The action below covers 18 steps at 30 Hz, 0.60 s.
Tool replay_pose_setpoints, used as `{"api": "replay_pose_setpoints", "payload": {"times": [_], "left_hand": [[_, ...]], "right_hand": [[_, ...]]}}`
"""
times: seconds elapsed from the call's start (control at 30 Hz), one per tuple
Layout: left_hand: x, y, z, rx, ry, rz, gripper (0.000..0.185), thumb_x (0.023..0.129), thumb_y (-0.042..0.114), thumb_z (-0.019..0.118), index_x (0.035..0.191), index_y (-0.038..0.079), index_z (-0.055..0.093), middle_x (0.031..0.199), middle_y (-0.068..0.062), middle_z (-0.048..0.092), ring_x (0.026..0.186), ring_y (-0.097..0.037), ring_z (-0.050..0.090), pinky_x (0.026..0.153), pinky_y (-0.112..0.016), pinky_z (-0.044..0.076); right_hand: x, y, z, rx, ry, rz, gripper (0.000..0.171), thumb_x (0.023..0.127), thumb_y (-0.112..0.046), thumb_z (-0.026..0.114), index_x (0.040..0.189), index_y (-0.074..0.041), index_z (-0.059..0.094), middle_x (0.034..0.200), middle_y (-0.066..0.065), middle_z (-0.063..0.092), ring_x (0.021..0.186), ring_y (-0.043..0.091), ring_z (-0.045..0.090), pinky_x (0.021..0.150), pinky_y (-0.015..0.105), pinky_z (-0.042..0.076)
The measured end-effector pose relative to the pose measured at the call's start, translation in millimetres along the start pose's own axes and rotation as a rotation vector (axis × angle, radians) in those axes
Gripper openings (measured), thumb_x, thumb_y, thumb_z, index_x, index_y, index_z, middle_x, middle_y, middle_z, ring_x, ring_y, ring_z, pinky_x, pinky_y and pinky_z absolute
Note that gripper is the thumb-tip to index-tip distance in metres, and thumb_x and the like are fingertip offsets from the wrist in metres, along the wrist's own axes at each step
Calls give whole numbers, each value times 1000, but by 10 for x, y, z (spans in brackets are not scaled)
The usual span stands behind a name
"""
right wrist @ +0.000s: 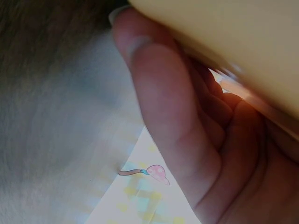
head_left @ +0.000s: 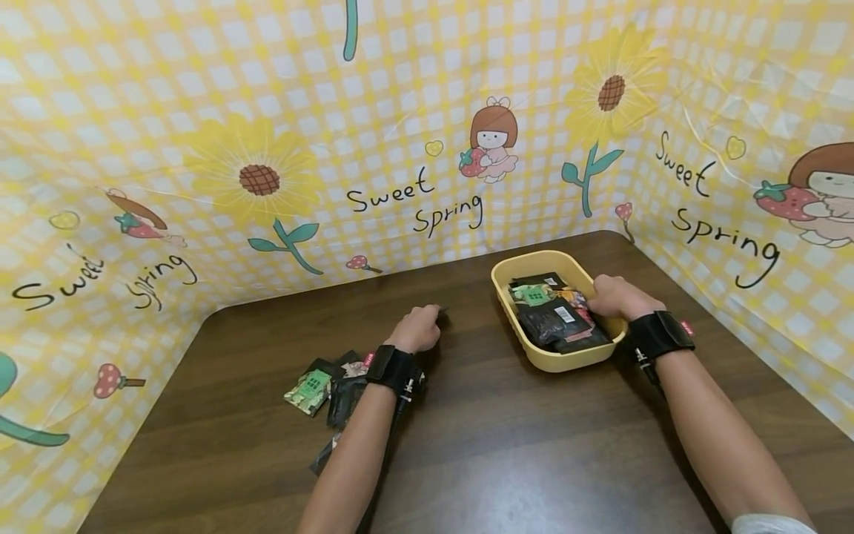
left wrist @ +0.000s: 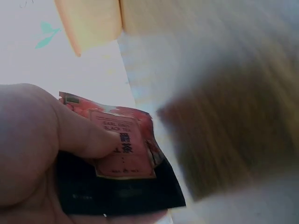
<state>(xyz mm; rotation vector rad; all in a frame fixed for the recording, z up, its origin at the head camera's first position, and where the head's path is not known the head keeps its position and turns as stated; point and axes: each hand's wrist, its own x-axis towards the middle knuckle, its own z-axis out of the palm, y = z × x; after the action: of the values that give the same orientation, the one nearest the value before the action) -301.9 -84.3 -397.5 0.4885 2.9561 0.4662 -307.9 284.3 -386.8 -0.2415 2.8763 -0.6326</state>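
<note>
Between the thumb and fingers of my left hand (head_left: 416,328) is an Earl Grey black tea sachet (left wrist: 135,168), red-labelled on top and black below. In the head view the hand mostly hides it, over the middle of the table. My right hand (head_left: 623,297) grips the right side of a pale yellow plastic basket (head_left: 557,363). The right wrist view shows its fingers (right wrist: 163,98) curled against the basket's wall. Inside the basket lie several tea sachets (head_left: 550,322), black, green and red, overlapping each other.
Left of my left forearm, a green-labelled sachet (head_left: 312,389) and a few dark sachets (head_left: 343,400) lie on the brown wooden table (head_left: 487,430), partly hidden by the arm. A yellow checked cloth (head_left: 400,111) printed with flowers stands around the table's back and sides.
</note>
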Motion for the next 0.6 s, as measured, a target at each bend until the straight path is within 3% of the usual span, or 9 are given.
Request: {"api": "replay_pose_setpoints", "payload": {"times": [0.23,0.33,0.43,0.6], "left_hand": [[11,187,64,-32,87,129,49,94,-2,40,142,2,44,134,-19,58,105,-30,65,73,-35,50],[4,273,66,-26,144,192,51,93,-4,40,145,1,39,141,-22,51,117,-32,61,87,-38,53],[-25,366,51,-36,209,264,55,93,-6,40,147,3,35,149,-21,41,134,-33,47,105,-42,45],[-98,536,22,-53,269,404,63,90,-11,39,150,5,30,153,-20,35,140,-33,39,112,-42,36]], "right_hand": [[-2,-4,-22,3,-4,0,14,84,-14,50,79,-1,55,71,9,56,62,19,56,54,29,43],[11,-14,-27,-1,-4,-2,14,84,-13,50,80,-1,55,71,9,56,62,19,56,54,29,43],[37,-38,-32,-10,0,-13,14,85,-13,50,78,-2,55,70,8,55,61,19,55,54,28,43],[80,-76,-39,-20,3,-15,14,84,-14,50,75,-4,53,69,6,53,60,18,54,53,28,41]]}}
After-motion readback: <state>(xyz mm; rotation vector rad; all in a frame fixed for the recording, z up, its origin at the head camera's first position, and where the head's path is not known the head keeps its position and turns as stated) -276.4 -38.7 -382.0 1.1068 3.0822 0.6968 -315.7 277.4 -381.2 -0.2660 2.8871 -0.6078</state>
